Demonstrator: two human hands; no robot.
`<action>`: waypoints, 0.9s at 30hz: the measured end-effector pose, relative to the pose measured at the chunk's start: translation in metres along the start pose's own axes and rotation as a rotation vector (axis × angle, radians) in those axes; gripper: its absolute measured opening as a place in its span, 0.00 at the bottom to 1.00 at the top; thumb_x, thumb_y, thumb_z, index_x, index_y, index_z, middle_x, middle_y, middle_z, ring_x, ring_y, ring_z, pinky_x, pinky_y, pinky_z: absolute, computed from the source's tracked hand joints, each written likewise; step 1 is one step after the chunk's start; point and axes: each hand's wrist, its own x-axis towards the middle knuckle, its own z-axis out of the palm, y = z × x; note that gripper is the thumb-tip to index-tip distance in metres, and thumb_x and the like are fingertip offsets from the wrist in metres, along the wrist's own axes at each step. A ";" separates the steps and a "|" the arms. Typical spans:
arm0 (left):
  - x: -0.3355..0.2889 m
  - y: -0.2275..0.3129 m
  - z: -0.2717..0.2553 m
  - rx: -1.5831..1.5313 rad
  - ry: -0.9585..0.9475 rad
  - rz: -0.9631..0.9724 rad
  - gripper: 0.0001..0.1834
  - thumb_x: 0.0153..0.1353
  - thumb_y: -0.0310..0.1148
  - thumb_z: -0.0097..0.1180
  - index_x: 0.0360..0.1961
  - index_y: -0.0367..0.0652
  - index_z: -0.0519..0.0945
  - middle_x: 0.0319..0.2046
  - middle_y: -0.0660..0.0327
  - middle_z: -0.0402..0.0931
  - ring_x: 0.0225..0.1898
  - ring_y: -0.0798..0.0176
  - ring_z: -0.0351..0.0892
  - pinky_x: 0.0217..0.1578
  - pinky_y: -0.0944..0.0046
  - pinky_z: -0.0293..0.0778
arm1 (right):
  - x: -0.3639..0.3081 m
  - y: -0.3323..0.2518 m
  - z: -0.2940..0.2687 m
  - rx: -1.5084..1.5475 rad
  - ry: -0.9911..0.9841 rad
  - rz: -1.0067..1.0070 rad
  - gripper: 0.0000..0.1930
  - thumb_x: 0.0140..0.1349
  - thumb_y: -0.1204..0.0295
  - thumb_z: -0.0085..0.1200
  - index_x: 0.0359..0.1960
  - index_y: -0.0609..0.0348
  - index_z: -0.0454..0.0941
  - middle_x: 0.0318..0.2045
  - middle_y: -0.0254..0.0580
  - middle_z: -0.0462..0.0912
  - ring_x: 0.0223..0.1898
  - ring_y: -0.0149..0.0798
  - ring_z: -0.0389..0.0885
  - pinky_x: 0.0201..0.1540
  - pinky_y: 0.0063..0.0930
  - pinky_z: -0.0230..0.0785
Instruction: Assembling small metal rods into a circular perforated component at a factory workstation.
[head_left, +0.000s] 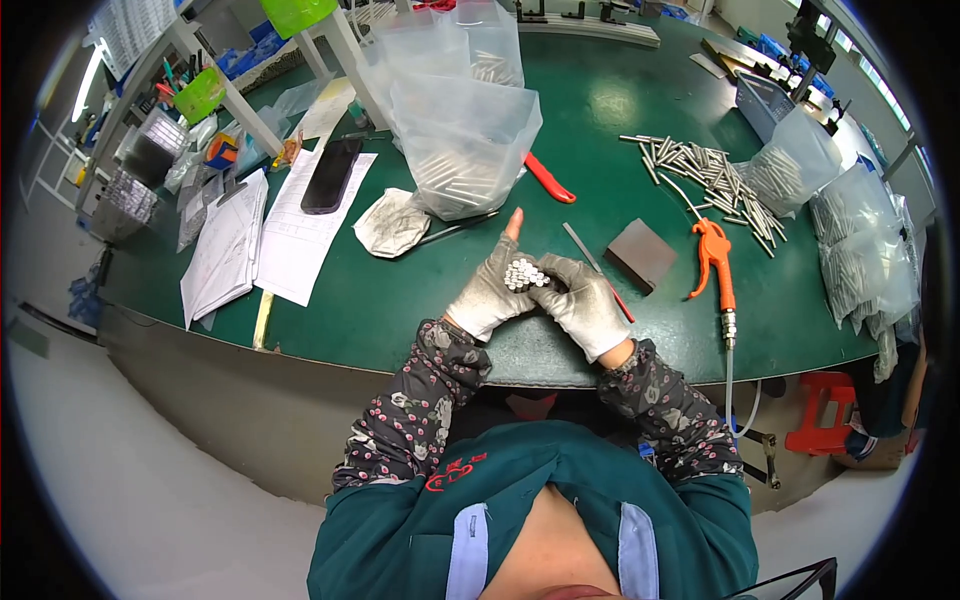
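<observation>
A bundle of small metal rods (525,274) is held end-on near the front of the green table (420,330). My left hand (486,292), in a grey-white glove with bare fingertips, wraps round the bundle's left side, its thumb stretched outward. From the other side, my gloved right hand (582,308) closes on the same rods, its fingers curled against them. A thin tool with a red handle (620,303) lies just beyond the right hand, with a brown block (641,255) to its right. The rods' lower lengths are hidden inside the gloves.
Loose rods (710,180) lie heaped at the right, near an orange air gun (713,265) on a hose. Bags of rods (460,150) stand ahead, by red-handled pliers (550,180) and a crumpled cloth (391,223). Papers (300,255) and a phone (331,177) lie left.
</observation>
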 end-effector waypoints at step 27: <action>0.003 0.005 0.003 0.082 0.018 -0.037 0.63 0.40 0.18 0.65 0.67 0.55 0.30 0.32 0.65 0.73 0.33 0.73 0.72 0.38 0.73 0.69 | 0.000 0.017 0.001 0.044 0.006 0.039 0.18 0.51 0.69 0.58 0.43 0.64 0.75 0.36 0.53 0.79 0.38 0.47 0.79 0.41 0.31 0.71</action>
